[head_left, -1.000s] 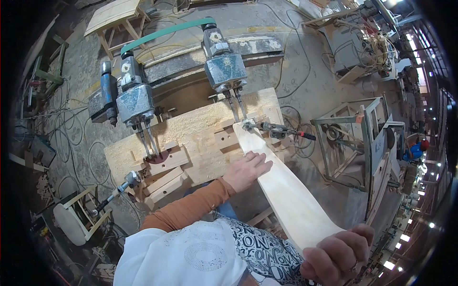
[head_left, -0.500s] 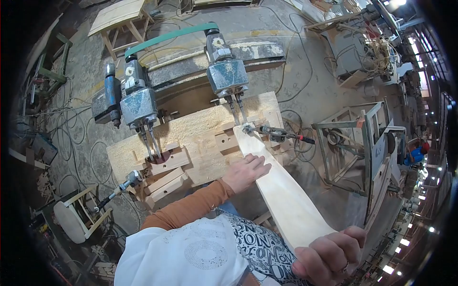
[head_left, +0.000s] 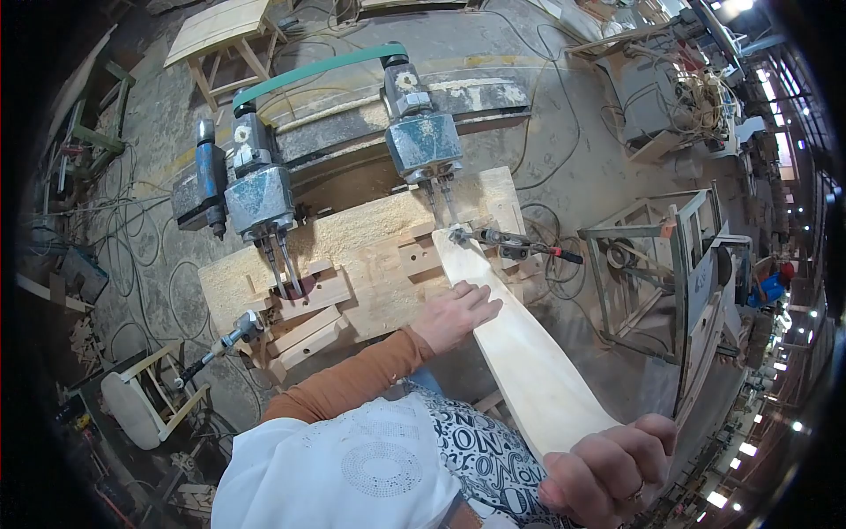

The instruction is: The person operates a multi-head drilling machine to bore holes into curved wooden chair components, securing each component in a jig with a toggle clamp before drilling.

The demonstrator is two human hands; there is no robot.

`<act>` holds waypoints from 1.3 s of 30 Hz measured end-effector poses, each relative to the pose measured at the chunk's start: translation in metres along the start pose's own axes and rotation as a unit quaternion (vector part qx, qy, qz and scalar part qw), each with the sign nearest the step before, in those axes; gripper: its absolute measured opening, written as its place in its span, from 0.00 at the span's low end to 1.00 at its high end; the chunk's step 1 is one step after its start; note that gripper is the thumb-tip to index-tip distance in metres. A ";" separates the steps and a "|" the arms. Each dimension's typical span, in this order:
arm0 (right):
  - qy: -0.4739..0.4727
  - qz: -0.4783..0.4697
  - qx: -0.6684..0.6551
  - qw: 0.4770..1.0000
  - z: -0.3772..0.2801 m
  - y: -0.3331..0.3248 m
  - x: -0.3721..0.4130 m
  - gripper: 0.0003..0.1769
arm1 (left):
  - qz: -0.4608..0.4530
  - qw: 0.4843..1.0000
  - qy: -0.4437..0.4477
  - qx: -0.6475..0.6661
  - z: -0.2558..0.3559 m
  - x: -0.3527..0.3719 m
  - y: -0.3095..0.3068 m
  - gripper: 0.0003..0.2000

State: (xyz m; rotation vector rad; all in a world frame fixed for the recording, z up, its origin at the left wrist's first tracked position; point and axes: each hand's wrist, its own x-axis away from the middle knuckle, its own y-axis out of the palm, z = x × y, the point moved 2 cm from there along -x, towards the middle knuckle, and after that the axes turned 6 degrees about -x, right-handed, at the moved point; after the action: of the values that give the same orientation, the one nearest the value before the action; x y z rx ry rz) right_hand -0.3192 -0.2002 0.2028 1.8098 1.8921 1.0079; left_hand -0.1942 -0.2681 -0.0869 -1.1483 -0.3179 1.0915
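Clock directions run from the middle of the view, with twelve at its top edge. A round-seated wooden stool (head_left: pixel 132 407) stands at eight o'clock. Nearer the middle, also at eight, a lever clamp (head_left: pixel 233 338) points up at the left end of the sawdust-covered wooden jig base (head_left: pixel 379 295). Out toward half past ten is a wooden table (head_left: pixel 218 33). A blue cylindrical motor (head_left: pixel 210 176) sits at ten, just beside the left drilling head (head_left: pixel 260 196), whose paired bits reach down to a wooden block (head_left: pixel 308 300) on the jig base. A green drive belt (head_left: pixel 322 66) spans eleven o'clock, running to the right drilling head (head_left: pixel 424 144) at twelve.

Close to the middle, toward five, the left hand (head_left: pixel 458 315) lies palm down, fingers somewhat spread on the upper part of a long, flared wooden plank (head_left: pixel 542 375); its thumb is hidden, so I cannot tell whether it grips. The plank slants from just above the middle down toward five. A red-tipped toggle clamp (head_left: pixel 520 247) at three has its pad at the plank's upper end. Between four and five, the right hand (head_left: pixel 608 469) is curled tightly around the plank's lower end. A metal-framed stand (head_left: pixel 679 291) is farther out at three.
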 end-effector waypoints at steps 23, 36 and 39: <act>-0.339 -0.269 0.819 0.377 -0.009 0.018 -0.028 0.11 | -0.010 0.999 0.019 0.038 -0.005 -0.001 0.006 0.23; -0.372 -0.268 0.797 0.393 -0.004 0.022 -0.033 0.10 | -0.002 1.000 -0.010 0.028 -0.003 0.002 0.004 0.21; -0.365 -0.260 0.801 0.398 -0.002 0.026 -0.030 0.10 | 0.001 0.999 -0.008 0.045 -0.005 0.001 0.002 0.21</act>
State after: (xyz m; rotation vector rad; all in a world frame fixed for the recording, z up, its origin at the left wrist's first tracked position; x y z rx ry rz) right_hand -0.2975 -0.2314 0.2149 1.1601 2.2034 -2.2543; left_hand -0.1915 -0.2696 -0.0911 -1.0602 -0.2771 1.1067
